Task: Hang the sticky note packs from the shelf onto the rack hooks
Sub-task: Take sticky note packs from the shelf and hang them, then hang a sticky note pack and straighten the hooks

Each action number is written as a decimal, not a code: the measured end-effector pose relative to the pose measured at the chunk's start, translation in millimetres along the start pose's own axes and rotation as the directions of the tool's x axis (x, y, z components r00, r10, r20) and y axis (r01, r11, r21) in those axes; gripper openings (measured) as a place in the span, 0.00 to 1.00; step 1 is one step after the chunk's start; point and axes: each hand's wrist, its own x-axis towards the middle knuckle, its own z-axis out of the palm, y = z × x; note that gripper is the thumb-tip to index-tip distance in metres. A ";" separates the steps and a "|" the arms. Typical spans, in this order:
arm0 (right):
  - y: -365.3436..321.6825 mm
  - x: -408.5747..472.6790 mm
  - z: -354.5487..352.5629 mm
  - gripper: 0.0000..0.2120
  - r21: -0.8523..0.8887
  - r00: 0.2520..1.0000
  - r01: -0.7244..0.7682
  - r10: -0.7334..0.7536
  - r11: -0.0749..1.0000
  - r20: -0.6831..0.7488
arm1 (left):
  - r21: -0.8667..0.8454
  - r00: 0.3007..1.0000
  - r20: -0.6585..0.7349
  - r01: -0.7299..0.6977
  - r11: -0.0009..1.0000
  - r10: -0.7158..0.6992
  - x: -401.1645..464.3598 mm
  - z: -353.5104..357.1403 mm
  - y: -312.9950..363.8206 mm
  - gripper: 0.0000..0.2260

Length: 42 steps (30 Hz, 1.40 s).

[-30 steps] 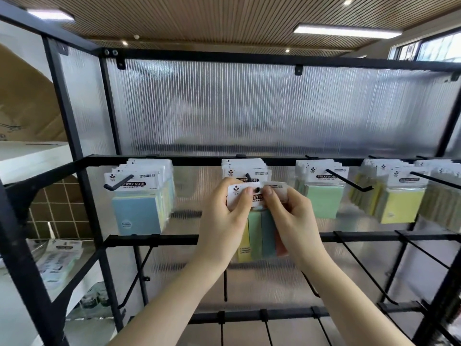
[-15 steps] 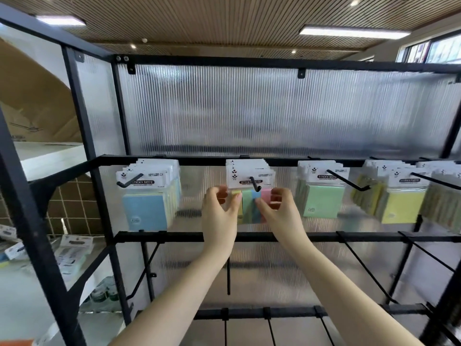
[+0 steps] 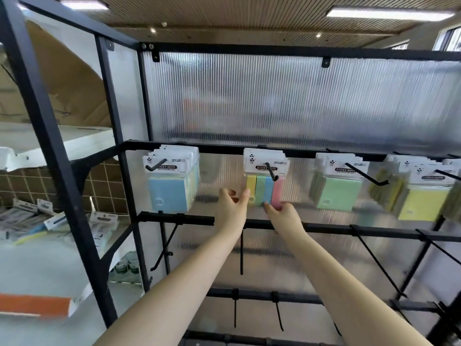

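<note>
A sticky note pack with yellow, green, blue and pink strips hangs at the front of a stack on the middle black hook of the rack's upper bar. My left hand is just left of the pack's lower corner, fingers loosely curled with the thumb by its edge, holding nothing. My right hand is under the pack, and its fingertips touch the pink bottom edge. More loose packs lie on the white shelf at the left.
Blue packs, green packs and yellow packs hang on neighbouring hooks. Bare black hooks stick out from the lower bars. A black frame post stands between the rack and the shelf. A ribbed translucent panel backs the rack.
A second ago both hands pinched the pack's header at the hook tip. The pack now hangs on the hook, and both hands have let go and dropped to its lower edge.
</note>
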 end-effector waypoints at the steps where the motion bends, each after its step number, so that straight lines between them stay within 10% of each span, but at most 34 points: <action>1: 4.2 -5.5 2.3 0.14 -0.018 0.997 -0.055 0.056 0.998 0.043 | 0.000 1.000 0.025 0.019 1.000 -0.019 -3.1 -2.3 -4.6 0.17; 9: 7.6 -46.9 34.9 0.09 -0.223 0.990 0.124 -0.106 0.967 0.088 | 0.259 0.911 0.409 -0.066 0.964 -0.048 -30.9 -59.6 -51.3 0.14; 17: -32.1 -109.4 110.5 0.07 -0.224 0.956 0.276 -0.244 0.935 0.163 | 0.250 0.883 0.470 -0.118 0.961 -0.014 -53.5 -178.6 -79.2 0.05; 25: -51.3 -197.0 229.8 0.09 -0.133 0.876 0.463 -0.430 0.876 0.216 | 0.285 0.946 0.316 -0.015 0.958 -0.079 -70.2 -328.3 -149.9 0.07; 31: -77.6 -252.6 329.1 0.07 -0.055 0.671 0.675 -0.581 0.736 0.461 | 0.381 0.983 0.107 0.098 0.919 -0.149 -78.4 -433.6 -206.7 0.12; 42: -83.7 -259.5 478.6 0.09 -0.137 0.550 0.737 -0.470 0.662 0.691 | 0.549 0.972 -0.119 0.233 0.803 -0.201 -72.9 -555.3 -252.0 0.07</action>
